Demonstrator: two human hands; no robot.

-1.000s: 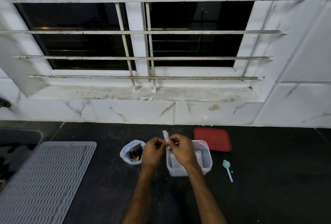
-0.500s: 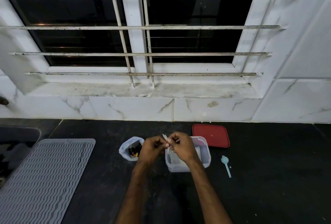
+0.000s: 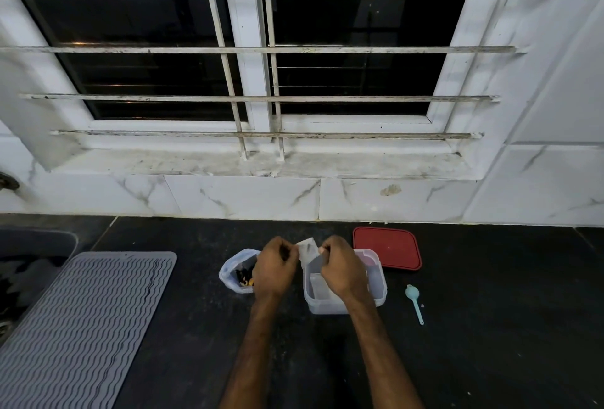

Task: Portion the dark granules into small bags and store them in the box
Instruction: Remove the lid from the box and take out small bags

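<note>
black counter (image 3: 490, 343) | grey ribbed mat (image 3: 81, 317) (left) | barred window (image 3: 248, 49) behind

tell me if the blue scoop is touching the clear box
Apart. The head view shows the blue scoop lying on the black counter to the right of the clear box, with a strip of bare counter between them.
</note>
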